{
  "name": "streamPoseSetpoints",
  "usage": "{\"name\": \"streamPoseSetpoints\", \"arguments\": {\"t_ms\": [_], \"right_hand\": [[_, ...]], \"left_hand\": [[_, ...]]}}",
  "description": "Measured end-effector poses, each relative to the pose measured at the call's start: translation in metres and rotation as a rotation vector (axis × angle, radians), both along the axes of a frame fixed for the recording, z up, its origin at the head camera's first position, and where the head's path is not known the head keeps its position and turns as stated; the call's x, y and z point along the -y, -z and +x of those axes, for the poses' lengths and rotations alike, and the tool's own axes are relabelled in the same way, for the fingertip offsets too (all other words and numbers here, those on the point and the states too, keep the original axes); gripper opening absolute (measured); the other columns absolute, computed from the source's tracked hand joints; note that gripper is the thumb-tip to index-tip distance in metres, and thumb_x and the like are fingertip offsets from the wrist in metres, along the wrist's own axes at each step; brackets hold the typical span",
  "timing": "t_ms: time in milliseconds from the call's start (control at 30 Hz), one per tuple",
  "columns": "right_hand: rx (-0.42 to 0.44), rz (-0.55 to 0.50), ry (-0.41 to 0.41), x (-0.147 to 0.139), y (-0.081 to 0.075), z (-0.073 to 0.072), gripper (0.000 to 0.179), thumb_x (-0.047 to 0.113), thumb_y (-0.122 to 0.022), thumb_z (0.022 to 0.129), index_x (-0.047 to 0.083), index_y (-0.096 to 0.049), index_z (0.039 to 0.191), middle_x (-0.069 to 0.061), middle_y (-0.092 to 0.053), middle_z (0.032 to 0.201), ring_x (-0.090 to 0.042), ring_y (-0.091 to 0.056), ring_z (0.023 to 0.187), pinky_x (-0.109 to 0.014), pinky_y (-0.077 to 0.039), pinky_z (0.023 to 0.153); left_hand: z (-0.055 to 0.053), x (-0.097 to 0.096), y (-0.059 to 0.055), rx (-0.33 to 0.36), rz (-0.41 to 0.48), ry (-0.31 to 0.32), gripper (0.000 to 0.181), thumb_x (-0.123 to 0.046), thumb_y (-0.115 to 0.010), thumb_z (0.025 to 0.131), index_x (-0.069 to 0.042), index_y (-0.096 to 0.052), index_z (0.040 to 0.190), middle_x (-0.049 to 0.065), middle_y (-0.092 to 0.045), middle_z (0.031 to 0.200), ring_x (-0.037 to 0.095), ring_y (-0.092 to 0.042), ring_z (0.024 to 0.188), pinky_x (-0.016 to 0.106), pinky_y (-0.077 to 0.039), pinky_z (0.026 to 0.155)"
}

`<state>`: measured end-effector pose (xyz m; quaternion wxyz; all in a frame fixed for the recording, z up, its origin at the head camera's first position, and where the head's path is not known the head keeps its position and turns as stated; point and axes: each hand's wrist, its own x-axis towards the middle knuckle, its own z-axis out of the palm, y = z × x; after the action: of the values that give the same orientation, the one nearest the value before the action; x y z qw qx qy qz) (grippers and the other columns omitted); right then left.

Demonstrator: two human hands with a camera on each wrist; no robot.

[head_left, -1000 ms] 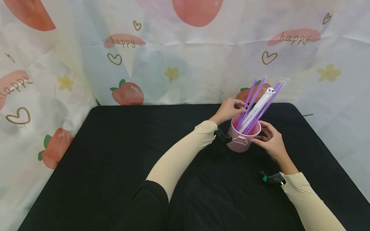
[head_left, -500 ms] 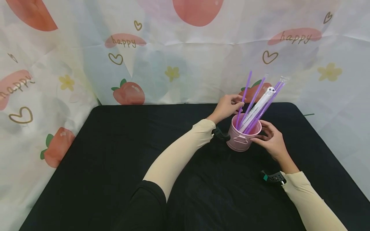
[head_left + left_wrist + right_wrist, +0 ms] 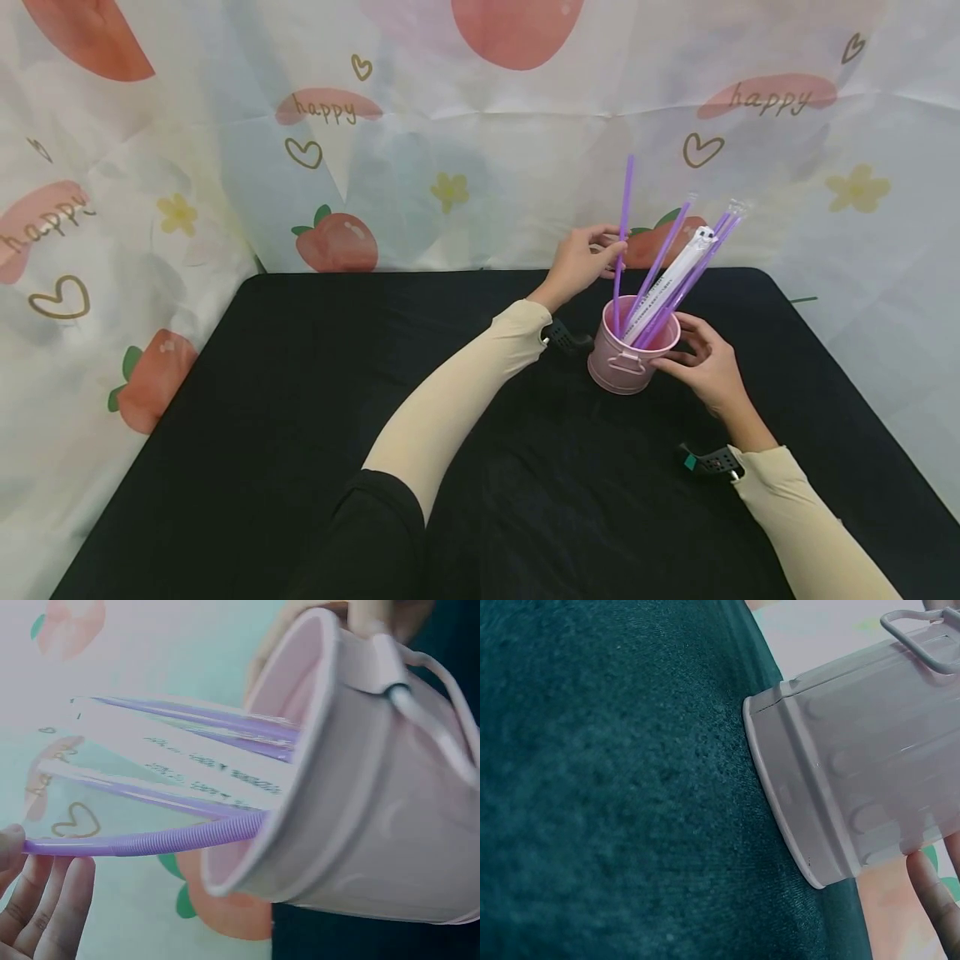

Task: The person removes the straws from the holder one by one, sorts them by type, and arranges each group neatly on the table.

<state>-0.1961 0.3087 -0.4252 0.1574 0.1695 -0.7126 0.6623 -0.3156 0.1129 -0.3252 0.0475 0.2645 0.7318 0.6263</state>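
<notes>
My left hand (image 3: 579, 260) pinches one purple straw (image 3: 627, 200) between thumb and fingers, above the rim of a small pink bucket (image 3: 609, 367). In the left wrist view the ribbed bendy part of the purple straw (image 3: 180, 838) shows, its lower end still inside the bucket's mouth. My right hand (image 3: 705, 367) grips the bucket's right side near the rim, thumb in front. Leaning to the right inside are a white printed packet (image 3: 669, 282) and several more purple straws (image 3: 662, 254) in clear wrappers. The bucket (image 3: 885, 761) stands upright on the table.
A black cloth covers the table (image 3: 315, 400); its back edge runs just behind the bucket. Behind hangs a printed curtain (image 3: 510, 183) with peaches and hearts. A small wire handle (image 3: 626, 362) sticks out from the bucket's front.
My left hand has moved up and to the left, drawing the pinched straw higher and more upright. The right hand and the bucket have stayed in place.
</notes>
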Motion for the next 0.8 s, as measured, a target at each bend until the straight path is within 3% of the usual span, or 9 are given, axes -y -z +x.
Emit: {"name": "streamPoseSetpoints", "arguments": {"t_ms": [233, 467, 600, 800], "right_hand": [[0.002, 0.004, 0.0, 0.0, 0.0, 0.0, 0.065, -0.025, -0.066, 0.07, -0.007, -0.047, 0.13, 0.005, -0.058, 0.117, -0.002, -0.06, 0.1, -0.013, -0.052, 0.076], [-0.004, -0.013, -0.004, 0.0, 0.0, 0.0, 0.065, -0.026, -0.065, 0.069, -0.008, -0.047, 0.129, 0.004, -0.059, 0.116, -0.003, -0.06, 0.1, -0.013, -0.052, 0.076], [-0.005, -0.005, -0.004, 0.0, -0.001, 0.0, 0.066, -0.026, -0.066, 0.069, -0.008, -0.046, 0.129, 0.004, -0.058, 0.117, -0.003, -0.06, 0.1, -0.013, -0.052, 0.076], [0.0, -0.013, -0.007, 0.0, -0.001, 0.0, 0.066, -0.026, -0.066, 0.068, -0.008, -0.047, 0.129, 0.004, -0.059, 0.116, -0.002, -0.06, 0.099, -0.013, -0.053, 0.076]], "left_hand": [[-0.003, 0.01, -0.014, 0.002, 0.059, -0.059, 0.028, -0.011, -0.058, 0.093, -0.001, -0.061, 0.12, 0.019, -0.068, 0.101, 0.021, -0.07, 0.078, 0.022, -0.057, 0.066], [-0.008, 0.023, -0.025, 0.084, 0.162, -0.076, 0.032, -0.011, -0.058, 0.093, -0.002, -0.06, 0.123, 0.023, -0.066, 0.107, 0.034, -0.068, 0.091, 0.029, -0.058, 0.07], [-0.01, 0.031, -0.027, 0.115, 0.211, -0.09, 0.031, -0.011, -0.059, 0.092, 0.0, -0.061, 0.121, 0.026, -0.065, 0.109, 0.038, -0.067, 0.094, 0.03, -0.058, 0.071], [-0.012, 0.046, -0.024, 0.126, 0.231, -0.136, 0.029, -0.009, -0.061, 0.091, 0.004, -0.062, 0.116, 0.023, -0.068, 0.103, 0.033, -0.069, 0.088, 0.033, -0.058, 0.072]]}}
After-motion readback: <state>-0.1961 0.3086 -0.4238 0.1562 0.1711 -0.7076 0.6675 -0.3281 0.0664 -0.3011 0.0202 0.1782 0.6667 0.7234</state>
